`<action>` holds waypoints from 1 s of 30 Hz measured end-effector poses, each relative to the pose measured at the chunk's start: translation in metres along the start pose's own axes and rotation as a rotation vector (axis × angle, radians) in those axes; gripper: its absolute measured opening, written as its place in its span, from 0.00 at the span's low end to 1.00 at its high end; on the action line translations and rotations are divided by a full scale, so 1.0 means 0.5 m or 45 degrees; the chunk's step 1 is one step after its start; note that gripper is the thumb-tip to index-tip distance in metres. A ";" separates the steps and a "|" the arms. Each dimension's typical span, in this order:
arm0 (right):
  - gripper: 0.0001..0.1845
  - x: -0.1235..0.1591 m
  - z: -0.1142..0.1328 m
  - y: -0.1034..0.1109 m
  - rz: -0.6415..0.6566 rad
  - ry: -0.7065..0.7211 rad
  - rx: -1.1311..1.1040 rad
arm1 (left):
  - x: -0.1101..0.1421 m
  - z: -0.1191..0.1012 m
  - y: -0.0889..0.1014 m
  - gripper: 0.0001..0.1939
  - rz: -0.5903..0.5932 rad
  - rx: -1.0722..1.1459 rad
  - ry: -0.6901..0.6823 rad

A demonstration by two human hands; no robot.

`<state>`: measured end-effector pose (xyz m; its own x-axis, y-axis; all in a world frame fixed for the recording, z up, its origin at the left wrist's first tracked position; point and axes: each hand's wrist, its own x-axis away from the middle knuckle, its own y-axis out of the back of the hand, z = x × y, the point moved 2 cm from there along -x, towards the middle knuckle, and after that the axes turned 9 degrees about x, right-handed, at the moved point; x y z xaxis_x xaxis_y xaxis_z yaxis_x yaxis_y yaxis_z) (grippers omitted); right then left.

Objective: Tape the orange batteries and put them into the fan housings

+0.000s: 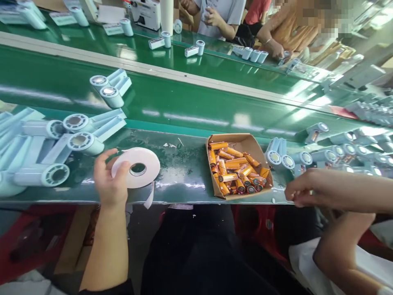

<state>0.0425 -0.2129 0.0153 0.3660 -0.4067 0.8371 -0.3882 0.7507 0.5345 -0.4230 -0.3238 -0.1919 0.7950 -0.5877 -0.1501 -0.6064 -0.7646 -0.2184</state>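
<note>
My left hand point(111, 180) is closed round the rim of a white roll of tape point(137, 167) and holds it flat over the near edge of the green bench point(184, 180). A loose strip of tape hangs down from the roll. I see no hand that is clearly my right. To the right of the roll stands an open cardboard box point(245, 141) full of orange cylindrical cells point(236, 168).
Another person's hand point(299, 191) reaches in from the right, fingers pinched at the bench edge beside the box. Pale blue plastic housings lie in piles at left point(52, 143) and right point(337, 153). Behind runs a green conveyor point(190, 102), with other workers across it.
</note>
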 end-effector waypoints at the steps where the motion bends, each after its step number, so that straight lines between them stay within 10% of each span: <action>1: 0.12 0.002 -0.004 -0.011 -0.010 -0.061 0.017 | -0.002 -0.001 -0.002 0.29 -0.020 -0.006 -0.017; 9: 0.13 -0.100 0.052 0.025 -0.075 0.175 0.062 | -0.005 -0.014 -0.015 0.28 -0.057 -0.053 -0.042; 13: 0.08 -0.066 0.043 0.007 -0.142 0.243 -0.049 | -0.002 -0.024 -0.023 0.27 -0.045 -0.078 -0.041; 18: 0.08 -0.015 0.003 -0.076 0.147 0.013 -0.226 | -0.010 -0.025 -0.032 0.26 -0.129 -0.122 -0.094; 30: 0.07 -0.041 -0.023 -0.111 -0.146 0.094 -0.067 | -0.012 -0.021 -0.029 0.25 -0.139 -0.226 -0.098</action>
<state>0.0663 -0.2406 -0.0328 0.4675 -0.4536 0.7588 -0.2960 0.7285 0.6178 -0.4194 -0.3120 -0.1780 0.8506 -0.4822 -0.2098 -0.5043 -0.8611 -0.0655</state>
